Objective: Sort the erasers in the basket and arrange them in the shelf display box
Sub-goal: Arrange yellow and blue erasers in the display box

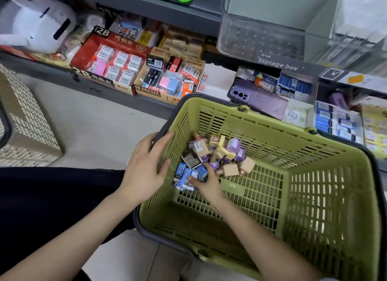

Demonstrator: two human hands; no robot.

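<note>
While the left grip (pixel 144 167) lies spread, fingers straight, on the left rim of the basket (pixel 272 126), the right grip (pixel 206 182) curls round blue erasers (pixel 182 172) on the basket floor, left side. Tan and purple erasers (pixel 222 153) are heaped just beside. Display box (pixel 146 91) is on the shelf behind.

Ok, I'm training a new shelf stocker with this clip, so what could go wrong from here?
Colours lie mixed in one heap, so the right hand, gripping blue erasers, may drag purple erasers along. The basket seems tilted, steadied by the left hand; released, it might tip. The phone lies loose on the shelf boxes near the basket's rim; a bump could knock it.
</note>
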